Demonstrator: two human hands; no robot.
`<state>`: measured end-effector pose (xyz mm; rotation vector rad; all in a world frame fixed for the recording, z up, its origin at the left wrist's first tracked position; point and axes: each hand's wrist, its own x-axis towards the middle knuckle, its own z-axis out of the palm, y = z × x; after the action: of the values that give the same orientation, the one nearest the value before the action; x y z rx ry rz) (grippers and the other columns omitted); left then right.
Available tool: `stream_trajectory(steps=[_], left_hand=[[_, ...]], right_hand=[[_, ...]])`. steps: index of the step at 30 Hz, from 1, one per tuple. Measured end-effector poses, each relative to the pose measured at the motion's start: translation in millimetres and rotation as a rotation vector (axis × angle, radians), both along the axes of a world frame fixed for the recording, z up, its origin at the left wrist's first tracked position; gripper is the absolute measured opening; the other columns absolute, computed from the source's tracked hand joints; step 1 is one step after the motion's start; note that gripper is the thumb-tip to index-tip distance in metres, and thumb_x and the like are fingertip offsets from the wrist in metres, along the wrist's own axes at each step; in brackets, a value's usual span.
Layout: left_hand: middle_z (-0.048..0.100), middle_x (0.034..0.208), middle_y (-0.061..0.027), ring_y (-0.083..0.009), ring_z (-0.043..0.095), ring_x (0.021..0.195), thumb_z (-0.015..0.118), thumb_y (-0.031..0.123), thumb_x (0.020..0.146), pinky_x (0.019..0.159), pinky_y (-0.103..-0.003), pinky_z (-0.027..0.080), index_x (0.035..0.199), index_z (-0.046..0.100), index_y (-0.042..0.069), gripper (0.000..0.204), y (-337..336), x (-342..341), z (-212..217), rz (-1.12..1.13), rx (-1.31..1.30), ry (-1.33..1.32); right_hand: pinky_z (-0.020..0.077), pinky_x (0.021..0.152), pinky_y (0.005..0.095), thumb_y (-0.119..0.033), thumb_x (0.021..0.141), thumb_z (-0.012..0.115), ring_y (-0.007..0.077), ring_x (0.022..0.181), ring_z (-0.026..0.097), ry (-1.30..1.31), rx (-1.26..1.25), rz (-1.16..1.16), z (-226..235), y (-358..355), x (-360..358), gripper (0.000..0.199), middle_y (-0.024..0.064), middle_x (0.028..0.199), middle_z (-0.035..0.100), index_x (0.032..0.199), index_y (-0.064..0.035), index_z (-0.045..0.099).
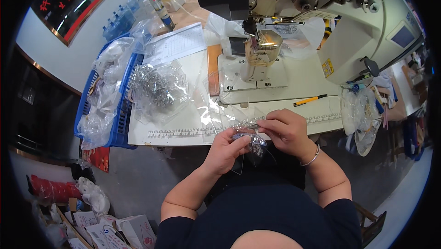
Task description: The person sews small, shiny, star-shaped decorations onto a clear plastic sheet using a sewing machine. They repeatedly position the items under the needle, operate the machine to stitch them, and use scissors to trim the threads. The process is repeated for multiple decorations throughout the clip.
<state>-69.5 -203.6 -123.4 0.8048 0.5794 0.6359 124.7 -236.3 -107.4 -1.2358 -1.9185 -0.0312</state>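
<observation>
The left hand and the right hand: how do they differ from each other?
The right hand has a bracelet at its wrist; the left hand has none. The left hand grips glittery clear plastic, thumb stretched along it, while the right hand curls with fingertips pinched together; whether they hold anything is too small to tell. Both are gloveless and work close together.

Red characters fill a framed wall sign (71, 8), scale figures the ruler (179, 134), red print a white carton (137, 230).

The held trim (257, 149) is silvery, the basket (123, 98) blue.
</observation>
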Motion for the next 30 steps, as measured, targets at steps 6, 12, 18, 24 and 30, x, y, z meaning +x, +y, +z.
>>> stream_trajectory(steps=[6, 12, 18, 24, 30], left_hand=[[0.06, 0.102, -0.0183, -0.0262, 0.062, 0.097, 0.048, 0.007, 0.089, 0.083, -0.035, 0.052, 0.109, 0.051, -0.005, 0.023, 4.4, -1.0, 0.3, 0.024, -0.049, -0.023], [0.061, 0.102, -0.0163, -0.0246, 0.062, 0.096, 0.049, 0.007, 0.089, 0.082, -0.035, 0.052, 0.11, 0.051, -0.004, 0.023, 4.0, 0.8, -3.0, 0.019, -0.066, -0.019], [0.06, 0.105, -0.0123, -0.0189, 0.06, 0.095, 0.05, 0.005, 0.089, 0.082, -0.033, 0.052, 0.113, 0.051, -0.003, 0.025, 1.9, -0.1, -4.4, 0.029, 0.004, 0.034], [0.06, 0.106, -0.0122, -0.018, 0.06, 0.095, 0.051, 0.005, 0.089, 0.081, -0.033, 0.052, 0.113, 0.051, -0.003, 0.025, 1.1, -1.0, -5.8, 0.003, 0.007, 0.023], [0.06, 0.106, -0.0119, -0.0175, 0.06, 0.095, 0.052, 0.006, 0.089, 0.082, -0.032, 0.051, 0.113, 0.052, -0.003, 0.025, 5.7, -0.1, -7.4, 0.014, -0.031, 0.026]], right_hand=[[0.045, 0.053, 0.0281, -0.013, 0.068, 0.073, 0.0179, 0.062, 0.057, 0.216, -0.141, -0.037, -1.5, -6.0, 2.3, 0.021, 0.0017, 0.074, 0.058, 0.088, -0.012, 0.068], [0.0442, 0.052, 0.0281, -0.014, 0.066, 0.073, 0.0169, 0.062, 0.055, 0.041, -0.034, -0.054, -3.3, -4.5, 0.2, 0.023, 0.0002, 0.075, 0.057, 0.089, -0.0137, 0.068], [0.0427, 0.051, 0.0271, -0.014, 0.064, 0.074, 0.0158, 0.06, 0.054, -0.04, 0.026, -0.033, -1.5, -0.5, -0.9, 0.024, -0.0011, 0.074, 0.057, 0.087, -0.0148, 0.068], [0.0428, 0.051, 0.0269, -0.013, 0.063, 0.074, 0.0157, 0.06, 0.053, -0.001, 0.03, 0.051, -7.2, 2.8, 5.3, 0.025, -0.0012, 0.075, 0.057, 0.087, -0.0145, 0.067], [0.0429, 0.051, 0.0273, -0.014, 0.064, 0.074, 0.0155, 0.06, 0.053, -0.006, 0.01, -0.047, -6.8, -1.1, -0.4, 0.025, -0.0019, 0.075, 0.057, 0.088, -0.0146, 0.067]])
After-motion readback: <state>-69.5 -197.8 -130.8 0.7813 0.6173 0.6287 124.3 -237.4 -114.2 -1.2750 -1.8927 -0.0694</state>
